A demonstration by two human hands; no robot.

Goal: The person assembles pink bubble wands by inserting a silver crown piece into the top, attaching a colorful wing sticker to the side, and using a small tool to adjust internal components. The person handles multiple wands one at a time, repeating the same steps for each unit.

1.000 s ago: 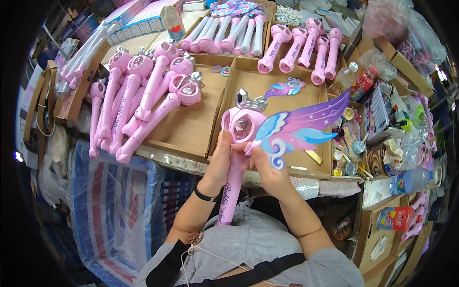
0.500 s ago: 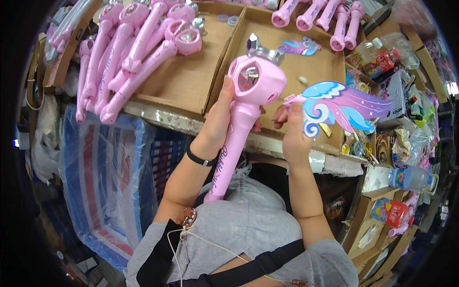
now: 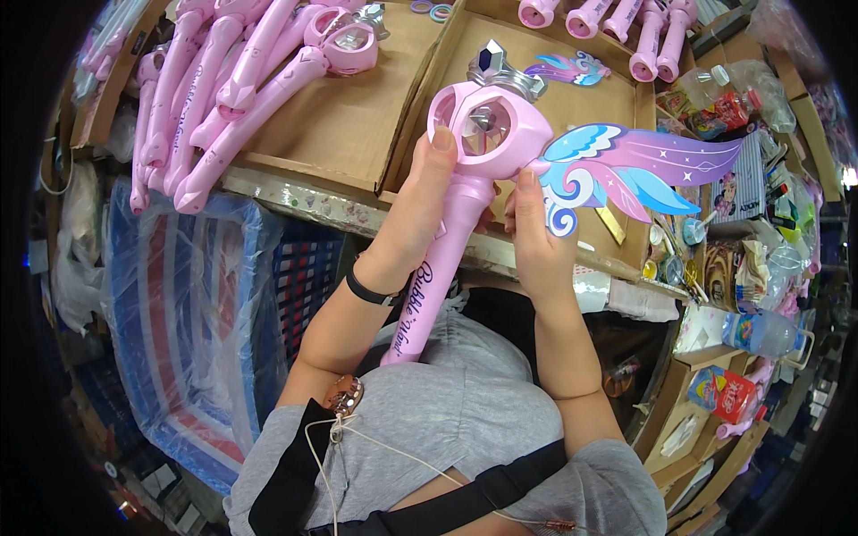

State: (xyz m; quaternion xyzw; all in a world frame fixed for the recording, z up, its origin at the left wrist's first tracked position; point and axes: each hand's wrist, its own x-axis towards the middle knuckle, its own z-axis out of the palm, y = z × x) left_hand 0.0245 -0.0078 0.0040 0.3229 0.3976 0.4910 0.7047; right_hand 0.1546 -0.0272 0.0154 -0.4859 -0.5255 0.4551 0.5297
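My left hand [image 3: 429,179] is wrapped round the head and neck of a pink toy bubble wand [image 3: 438,259], which tilts with its lower end against my shirt. A silver crown with a dark gem [image 3: 494,67] tops the wand's round, windowed head. In my right hand [image 3: 543,241] is a pink, purple and blue wing [image 3: 643,165], pinched near its inner end. That inner end meets the right side of the wand's head; whether it is seated there I cannot tell. Some fingers of both hands are hidden behind the wand.
Several pink wands [image 3: 232,89] lie piled at the far left across a cardboard tray [image 3: 357,134]. Another wing [image 3: 572,69] rests in the tray beyond the crown. More pink handles [image 3: 657,40] are at the far right. A plastic-lined blue crate [image 3: 179,330] stands at left; bottles [image 3: 760,332] at right.
My right hand has brought the wing leftward, from apart to against the wand's head. The wand's head has turned slightly and moved a little to the right.
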